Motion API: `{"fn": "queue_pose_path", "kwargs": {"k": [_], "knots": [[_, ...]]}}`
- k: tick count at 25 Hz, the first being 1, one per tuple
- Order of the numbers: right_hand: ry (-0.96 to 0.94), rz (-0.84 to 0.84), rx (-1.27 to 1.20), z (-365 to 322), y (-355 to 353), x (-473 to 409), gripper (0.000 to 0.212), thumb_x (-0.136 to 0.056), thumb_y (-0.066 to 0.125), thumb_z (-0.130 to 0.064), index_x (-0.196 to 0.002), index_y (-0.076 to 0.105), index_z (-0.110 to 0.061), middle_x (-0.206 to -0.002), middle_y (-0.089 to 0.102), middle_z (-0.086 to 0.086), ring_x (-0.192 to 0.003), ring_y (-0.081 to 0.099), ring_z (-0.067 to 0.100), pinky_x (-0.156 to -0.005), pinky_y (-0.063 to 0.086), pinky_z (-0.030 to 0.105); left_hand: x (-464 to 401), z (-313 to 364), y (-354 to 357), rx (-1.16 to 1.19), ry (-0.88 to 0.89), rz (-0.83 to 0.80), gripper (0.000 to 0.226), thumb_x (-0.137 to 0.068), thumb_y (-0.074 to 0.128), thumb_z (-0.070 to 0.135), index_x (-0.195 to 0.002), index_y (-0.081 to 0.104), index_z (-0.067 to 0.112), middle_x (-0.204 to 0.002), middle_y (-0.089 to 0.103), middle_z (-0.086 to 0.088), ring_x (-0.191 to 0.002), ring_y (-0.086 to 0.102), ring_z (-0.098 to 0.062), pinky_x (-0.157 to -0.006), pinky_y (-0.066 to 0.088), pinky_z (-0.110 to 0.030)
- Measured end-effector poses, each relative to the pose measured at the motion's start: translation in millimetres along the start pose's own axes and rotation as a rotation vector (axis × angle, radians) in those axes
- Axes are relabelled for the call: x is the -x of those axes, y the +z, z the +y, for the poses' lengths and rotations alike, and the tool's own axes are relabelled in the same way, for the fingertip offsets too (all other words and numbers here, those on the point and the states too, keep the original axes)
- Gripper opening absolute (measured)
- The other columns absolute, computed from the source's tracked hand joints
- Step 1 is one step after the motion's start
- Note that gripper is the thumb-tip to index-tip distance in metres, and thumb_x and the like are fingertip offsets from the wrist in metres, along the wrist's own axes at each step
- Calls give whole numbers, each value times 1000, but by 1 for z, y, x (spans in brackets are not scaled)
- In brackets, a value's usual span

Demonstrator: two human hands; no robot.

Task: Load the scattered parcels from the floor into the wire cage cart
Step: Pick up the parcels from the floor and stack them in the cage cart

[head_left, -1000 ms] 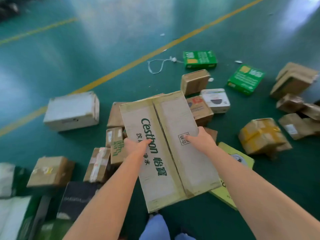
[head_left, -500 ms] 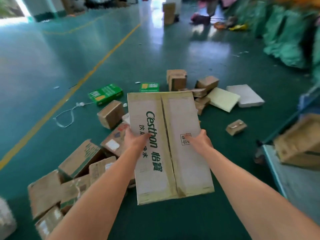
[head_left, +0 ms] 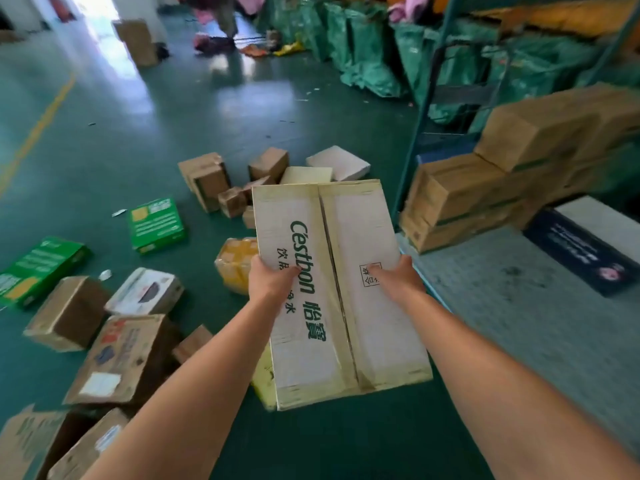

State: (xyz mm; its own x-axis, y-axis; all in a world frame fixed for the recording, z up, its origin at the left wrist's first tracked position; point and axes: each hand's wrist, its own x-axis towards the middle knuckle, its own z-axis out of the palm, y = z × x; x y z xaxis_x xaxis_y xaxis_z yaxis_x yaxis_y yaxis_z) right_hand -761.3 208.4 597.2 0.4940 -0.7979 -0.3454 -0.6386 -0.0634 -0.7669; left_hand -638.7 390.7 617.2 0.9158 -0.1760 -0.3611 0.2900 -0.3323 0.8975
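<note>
While both arms reach forward, the long flat cardboard box with green "Cestbon" lettering and yellowed tape (head_left: 332,289) is held up in the air above the green floor (head_left: 173,116), its far end pointing toward the cart. The left hand (head_left: 268,280) clasps the box's left edge, thumb lying across the top face, and the right hand (head_left: 398,280) clasps the right edge the same way. Just right of the box stands the blue-framed wire cage cart (head_left: 420,109), its grey deck already carrying stacked brown cartons (head_left: 485,188) and a dark flat package (head_left: 585,251). On the floor to the left lie scattered brown parcels (head_left: 128,355), two green printed boxes (head_left: 156,225) and a yellow-taped parcel (head_left: 237,261), partly behind the held box.
</note>
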Motion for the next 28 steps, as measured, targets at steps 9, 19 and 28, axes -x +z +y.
{"fn": "queue_pose_path", "kwargs": {"k": [9, 19, 28], "knots": [[141, 242, -113, 104, -193, -75, 63, -84, 65, -47, -129, 39, -12, -131, 54, 11, -116, 55, 32, -93, 46, 36, 38, 47, 234, -185, 82, -282, 49, -72, 77, 16, -107, 43, 20, -100, 65, -5, -86, 68, -25, -81, 58, -45], [342, 476, -176, 186, -333, -176, 63, -79, 69, -49, -125, 42, -16, -123, 58, 8, -106, 59, 31, -90, 50, 42, 40, 81, 466, -260, 40, -575, 47, -79, 71, 14, -116, 43, 14, -105, 62, -9, -90, 66, -28, -81, 57, -47], [554, 607, -190, 225, -426, -298, 58, -85, 65, -46, -129, 41, -15, -126, 57, 5, -112, 58, 28, -82, 46, 32, -1, 141, 684, -561, 122, -766, 56, -84, 65, 22, -132, 39, 10, -128, 44, -14, -96, 56, -29, -77, 52, -39]]}}
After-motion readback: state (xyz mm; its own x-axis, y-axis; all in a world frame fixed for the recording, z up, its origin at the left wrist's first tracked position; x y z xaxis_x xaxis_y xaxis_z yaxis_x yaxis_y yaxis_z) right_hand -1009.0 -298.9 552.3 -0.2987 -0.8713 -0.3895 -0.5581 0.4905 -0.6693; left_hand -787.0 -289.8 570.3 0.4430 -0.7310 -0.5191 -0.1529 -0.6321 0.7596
